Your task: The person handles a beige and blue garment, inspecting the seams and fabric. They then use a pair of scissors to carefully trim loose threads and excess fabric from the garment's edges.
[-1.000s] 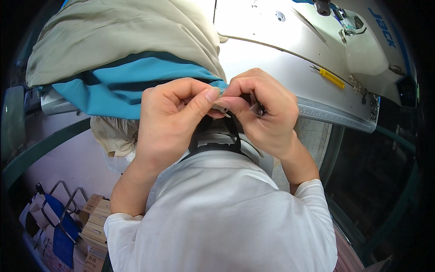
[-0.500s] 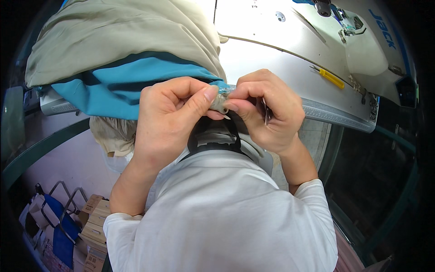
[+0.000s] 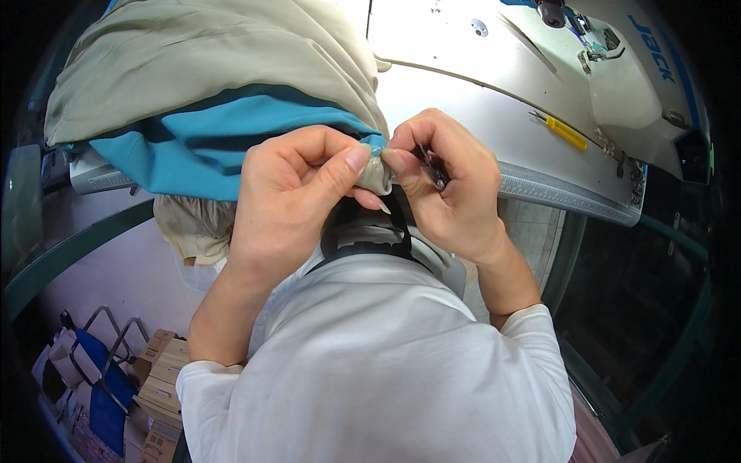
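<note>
Pinched between the thumb and fingers of my left hand (image 3: 289, 193) is the edge of a cloth, with teal fabric (image 3: 193, 139) on one side and beige fabric (image 3: 208, 54) on the other. A small beige fold (image 3: 375, 179) of it hangs below that pinch. Close beside it, the thumb and index finger of my right hand (image 3: 451, 181) are closed at the same teal edge. Curled in the other fingers of that hand is a small dark, shiny metal tool (image 3: 434, 171); its kind is mostly hidden. The cloth is heaped over the table's left part.
A white sewing machine (image 3: 625, 85) stands at the right. On the pale table lies a yellow-handled seam ripper (image 3: 566, 133). A metal ruler strip (image 3: 556, 193) runs along the near edge. Cardboard boxes (image 3: 164, 386) and a blue chair (image 3: 108, 409) are at lower left.
My right hand has shifted slightly left and up, turning a little, so the metal tool shows differently. The beige fold hangs more open below the fingers. My left hand keeps its pinch.
</note>
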Motion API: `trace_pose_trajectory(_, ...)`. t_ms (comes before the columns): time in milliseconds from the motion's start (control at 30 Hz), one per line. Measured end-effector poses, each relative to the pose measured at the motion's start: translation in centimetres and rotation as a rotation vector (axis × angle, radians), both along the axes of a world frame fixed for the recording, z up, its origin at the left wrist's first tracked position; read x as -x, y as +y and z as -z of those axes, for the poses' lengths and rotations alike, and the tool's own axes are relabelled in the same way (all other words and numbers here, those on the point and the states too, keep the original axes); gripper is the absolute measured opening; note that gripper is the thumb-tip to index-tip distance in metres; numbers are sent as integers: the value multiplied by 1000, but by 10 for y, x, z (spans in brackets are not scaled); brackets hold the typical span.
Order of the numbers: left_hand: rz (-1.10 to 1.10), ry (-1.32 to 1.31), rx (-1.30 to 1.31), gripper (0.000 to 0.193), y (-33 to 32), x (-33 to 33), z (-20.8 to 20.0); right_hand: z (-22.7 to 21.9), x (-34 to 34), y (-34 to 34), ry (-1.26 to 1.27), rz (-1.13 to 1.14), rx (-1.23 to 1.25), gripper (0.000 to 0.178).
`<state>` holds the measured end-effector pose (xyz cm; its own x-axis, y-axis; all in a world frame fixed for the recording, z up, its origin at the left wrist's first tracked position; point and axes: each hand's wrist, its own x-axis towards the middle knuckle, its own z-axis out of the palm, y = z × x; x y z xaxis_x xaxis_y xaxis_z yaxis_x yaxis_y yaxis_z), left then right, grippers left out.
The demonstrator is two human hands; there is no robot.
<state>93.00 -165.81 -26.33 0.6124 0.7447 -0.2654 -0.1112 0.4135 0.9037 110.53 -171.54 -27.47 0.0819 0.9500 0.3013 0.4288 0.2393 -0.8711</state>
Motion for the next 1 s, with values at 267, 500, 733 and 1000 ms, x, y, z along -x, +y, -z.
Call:
trace_pose_trajectory(267, -13, -71, 46, 16, 0, 2, 1, 1, -1, -1, 74, -25, 69, 2)
trace_pose_trajectory(500, -19, -82, 50, 15, 1, 2, -1, -4, 2, -10, 192, 59, 167, 6)
trace_pose_trajectory(733, -34, -41, 26, 15, -1, 5, -3, -5, 10, -8, 325, 70, 230, 5)
trace_pose_trajectory(1000, -39, -79, 8, 15, -2, 6, 0, -7, 9, -6, 313, 97, 288, 8)
